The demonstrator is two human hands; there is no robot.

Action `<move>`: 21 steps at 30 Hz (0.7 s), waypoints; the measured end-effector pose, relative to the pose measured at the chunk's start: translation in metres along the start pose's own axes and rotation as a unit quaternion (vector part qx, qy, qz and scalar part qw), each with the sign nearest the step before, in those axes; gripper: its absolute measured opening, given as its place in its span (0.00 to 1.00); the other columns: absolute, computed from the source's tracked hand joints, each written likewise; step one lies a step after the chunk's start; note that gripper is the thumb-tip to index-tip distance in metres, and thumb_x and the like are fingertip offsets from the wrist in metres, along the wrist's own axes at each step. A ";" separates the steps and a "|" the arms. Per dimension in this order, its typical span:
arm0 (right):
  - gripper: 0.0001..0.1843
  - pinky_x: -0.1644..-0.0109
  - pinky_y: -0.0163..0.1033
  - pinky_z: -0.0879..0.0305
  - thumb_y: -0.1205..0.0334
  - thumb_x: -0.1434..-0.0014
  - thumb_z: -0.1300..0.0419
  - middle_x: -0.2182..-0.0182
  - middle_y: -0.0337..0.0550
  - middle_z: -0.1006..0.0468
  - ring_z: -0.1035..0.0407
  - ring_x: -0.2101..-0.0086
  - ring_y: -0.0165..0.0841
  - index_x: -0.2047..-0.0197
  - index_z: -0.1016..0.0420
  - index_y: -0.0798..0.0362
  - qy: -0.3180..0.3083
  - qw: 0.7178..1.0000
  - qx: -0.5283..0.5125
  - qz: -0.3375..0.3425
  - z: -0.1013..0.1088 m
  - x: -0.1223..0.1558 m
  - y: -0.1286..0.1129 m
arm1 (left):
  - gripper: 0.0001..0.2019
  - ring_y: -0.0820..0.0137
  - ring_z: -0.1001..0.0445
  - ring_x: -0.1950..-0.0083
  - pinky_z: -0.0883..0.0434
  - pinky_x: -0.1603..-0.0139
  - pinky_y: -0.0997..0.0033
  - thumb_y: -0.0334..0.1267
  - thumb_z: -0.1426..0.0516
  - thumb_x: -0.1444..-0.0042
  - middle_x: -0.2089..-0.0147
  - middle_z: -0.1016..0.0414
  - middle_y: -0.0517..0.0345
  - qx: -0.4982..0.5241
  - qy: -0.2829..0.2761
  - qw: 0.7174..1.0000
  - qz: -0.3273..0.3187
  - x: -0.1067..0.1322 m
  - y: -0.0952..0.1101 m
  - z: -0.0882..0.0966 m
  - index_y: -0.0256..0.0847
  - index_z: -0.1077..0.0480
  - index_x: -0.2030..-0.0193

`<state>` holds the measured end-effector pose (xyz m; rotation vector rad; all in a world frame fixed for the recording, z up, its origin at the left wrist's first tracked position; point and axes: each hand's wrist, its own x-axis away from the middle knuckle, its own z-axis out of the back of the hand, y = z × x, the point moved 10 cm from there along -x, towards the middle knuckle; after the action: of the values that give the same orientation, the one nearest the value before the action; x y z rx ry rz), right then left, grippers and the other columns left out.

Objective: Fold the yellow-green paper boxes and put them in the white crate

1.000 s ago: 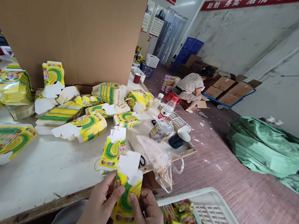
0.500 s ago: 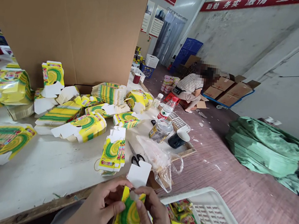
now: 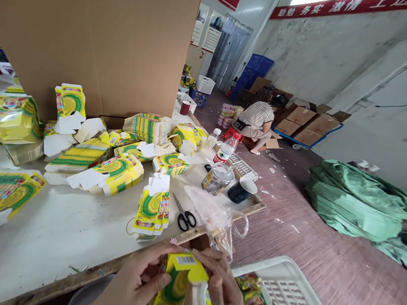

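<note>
A small yellow and green printed carton (image 3: 171, 292) is upright between my hands at the bottom of the view, its yellow barcode flap bent forward over the top. My left hand (image 3: 132, 280) grips the carton's left side, thumb across the front. My right hand (image 3: 224, 288) is closed at the top right corner, fingertips behind the flap; part of its grip is hidden. Just beyond my hands lies a stack of flat cartons (image 3: 151, 210). Black-handled scissors (image 3: 185, 217) rest beside that stack.
A white plastic basket (image 3: 289, 264) with several filled cartons stands at lower right. More carton stacks (image 3: 147, 128) spread over the white table (image 3: 69, 220). A plastic bag (image 3: 213, 218), a jar (image 3: 218, 178), a bottle (image 3: 228, 148) and a dark mug (image 3: 242, 191) line its right edge. A person (image 3: 258, 114) sits beyond.
The carton's white flap stood straight up before; now the top is folded over and the barcode flap shows. My right hand has shifted slightly right. The seated person's head is lower.
</note>
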<state>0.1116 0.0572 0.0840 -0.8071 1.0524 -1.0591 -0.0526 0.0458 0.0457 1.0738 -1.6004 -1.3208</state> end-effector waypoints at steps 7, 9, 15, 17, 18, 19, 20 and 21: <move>0.18 0.77 0.31 0.47 0.56 0.37 0.38 0.78 0.33 0.28 0.41 0.80 0.28 0.45 0.27 0.50 -0.063 0.990 0.013 -0.127 -0.025 0.005 0.020 | 0.21 0.57 0.25 0.38 0.26 0.43 0.65 0.42 0.45 0.33 0.33 0.28 0.50 -0.055 0.004 0.998 0.004 0.004 -0.002 0.001 0.50 0.34 0.33; 0.15 0.76 0.31 0.48 0.57 0.38 0.38 0.79 0.30 0.32 0.43 0.80 0.28 0.48 0.28 0.51 -0.046 0.990 0.024 -0.134 -0.027 0.005 0.024 | 0.21 0.56 0.27 0.36 0.28 0.39 0.63 0.43 0.46 0.32 0.32 0.29 0.50 -0.049 -0.006 0.999 0.007 0.003 -0.004 0.000 0.50 0.35 0.33; 0.18 0.77 0.31 0.48 0.59 0.41 0.37 0.81 0.28 0.31 0.40 0.81 0.29 0.47 0.32 0.49 -0.045 0.988 -0.005 -0.148 -0.037 0.004 0.032 | 0.22 0.54 0.24 0.40 0.26 0.41 0.58 0.43 0.42 0.35 0.33 0.27 0.47 0.021 0.014 1.000 0.009 0.000 -0.006 0.003 0.48 0.33 0.35; 0.19 0.77 0.31 0.47 0.59 0.40 0.37 0.79 0.30 0.28 0.38 0.80 0.28 0.46 0.32 0.48 -0.059 0.987 -0.021 -0.150 -0.039 0.004 0.030 | 0.21 0.53 0.25 0.39 0.26 0.41 0.57 0.43 0.42 0.35 0.34 0.26 0.47 0.043 0.012 0.999 0.012 0.001 -0.007 0.002 0.49 0.33 0.36; 0.19 0.77 0.31 0.47 0.59 0.40 0.37 0.79 0.30 0.28 0.38 0.80 0.28 0.46 0.32 0.49 -0.063 0.986 -0.023 -0.154 -0.040 0.005 0.030 | 0.21 0.53 0.26 0.38 0.27 0.40 0.56 0.43 0.42 0.35 0.33 0.27 0.47 0.044 0.010 0.999 0.013 0.001 -0.007 0.001 0.49 0.32 0.36; 0.19 0.77 0.31 0.47 0.58 0.40 0.37 0.79 0.30 0.28 0.38 0.81 0.28 0.46 0.32 0.49 -0.064 0.985 -0.021 -0.159 -0.039 0.006 0.029 | 0.21 0.53 0.27 0.36 0.28 0.38 0.56 0.42 0.42 0.35 0.31 0.29 0.48 0.040 0.008 0.999 0.014 0.002 -0.007 0.001 0.50 0.32 0.36; 0.19 0.78 0.31 0.48 0.58 0.39 0.37 0.80 0.29 0.28 0.39 0.81 0.28 0.46 0.32 0.49 -0.062 0.984 -0.014 -0.165 -0.038 0.007 0.030 | 0.21 0.53 0.28 0.35 0.29 0.37 0.55 0.42 0.43 0.35 0.30 0.31 0.49 0.032 0.006 0.999 0.013 0.002 -0.007 0.000 0.50 0.32 0.36; 0.18 0.78 0.31 0.48 0.58 0.39 0.38 0.82 0.29 0.29 0.39 0.82 0.28 0.46 0.32 0.49 -0.058 0.984 -0.005 -0.170 -0.037 0.008 0.030 | 0.20 0.53 0.30 0.33 0.31 0.35 0.55 0.42 0.43 0.34 0.29 0.33 0.50 0.022 0.005 1.000 0.011 0.002 -0.007 -0.001 0.51 0.32 0.36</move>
<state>0.0858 0.0579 0.0430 -1.0691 0.8381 -1.2787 -0.0521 0.0426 0.0392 1.0855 -1.6374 -1.2696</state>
